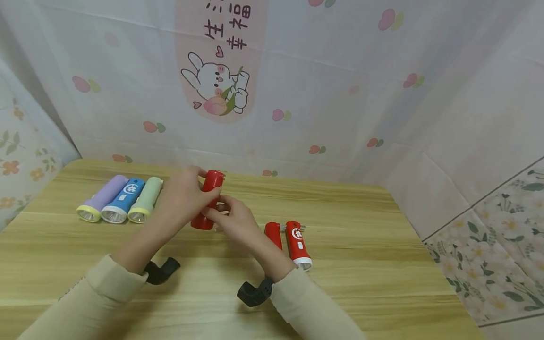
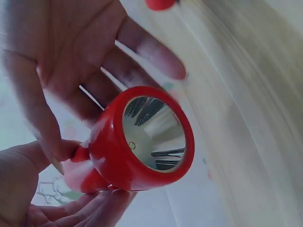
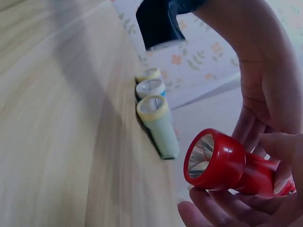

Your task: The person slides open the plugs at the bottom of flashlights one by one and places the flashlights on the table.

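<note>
A red flashlight is held over the table, its lens end lower and toward me. My right hand grips its body, thumb on one side and fingers underneath, as the right wrist view shows. My left hand is at the flashlight's upper part. In the left wrist view, the left fingers are spread and fairly straight behind the red head. The left thumb reaches the body by a small red nub. Through the lens, a shiny reflector shows.
Purple, blue and green flashlights lie side by side at the table's left. Two more red flashlights, one plain and one white-rimmed, lie right of my right hand, partly behind its forearm. A printed curtain hangs behind the table.
</note>
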`<action>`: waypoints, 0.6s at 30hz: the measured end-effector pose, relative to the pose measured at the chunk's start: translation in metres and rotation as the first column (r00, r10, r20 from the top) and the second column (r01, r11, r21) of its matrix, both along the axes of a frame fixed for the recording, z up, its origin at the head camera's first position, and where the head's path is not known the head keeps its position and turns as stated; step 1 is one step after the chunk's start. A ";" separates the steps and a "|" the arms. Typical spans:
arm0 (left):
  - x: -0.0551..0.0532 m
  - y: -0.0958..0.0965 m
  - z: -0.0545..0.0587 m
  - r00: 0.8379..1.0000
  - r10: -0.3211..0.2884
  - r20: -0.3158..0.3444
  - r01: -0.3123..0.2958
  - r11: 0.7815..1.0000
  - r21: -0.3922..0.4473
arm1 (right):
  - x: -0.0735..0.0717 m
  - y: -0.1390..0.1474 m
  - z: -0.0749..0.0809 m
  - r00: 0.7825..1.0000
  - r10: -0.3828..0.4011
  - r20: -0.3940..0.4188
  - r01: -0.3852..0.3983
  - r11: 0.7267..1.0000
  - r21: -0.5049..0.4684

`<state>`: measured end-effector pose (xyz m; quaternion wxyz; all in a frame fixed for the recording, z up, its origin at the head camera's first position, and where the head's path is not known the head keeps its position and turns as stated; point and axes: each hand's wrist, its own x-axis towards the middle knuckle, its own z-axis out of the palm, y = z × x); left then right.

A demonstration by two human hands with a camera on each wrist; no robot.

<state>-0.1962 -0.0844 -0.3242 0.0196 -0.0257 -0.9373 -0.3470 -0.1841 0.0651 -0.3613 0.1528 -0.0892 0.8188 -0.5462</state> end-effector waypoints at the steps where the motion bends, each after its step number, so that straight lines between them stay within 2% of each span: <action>1: 0.003 0.003 0.000 1.000 0.000 0.000 0.000 1.000 0.008 | 0.001 0.004 0.001 1.000 0.000 -0.022 0.001 1.000 0.023; 8: 0.018 0.017 0.001 0.995 -0.035 -0.089 0.042 0.996 0.080 | 0.012 0.029 0.007 0.984 0.014 -0.175 0.002 0.996 0.093; 12: 0.025 0.025 0.003 0.988 -0.059 -0.140 0.075 0.991 0.113 | 0.020 0.040 0.012 0.962 0.028 -0.271 0.016 0.988 0.157; 15: 0.029 0.030 0.006 0.986 -0.073 -0.150 0.095 0.985 0.146 | 0.026 0.046 0.016 0.940 0.039 -0.338 0.035 0.977 0.209; 18: 0.033 0.036 0.009 0.985 -0.088 -0.150 0.113 0.978 0.173 | 0.031 0.052 0.019 0.921 0.037 -0.388 0.055 0.973 0.222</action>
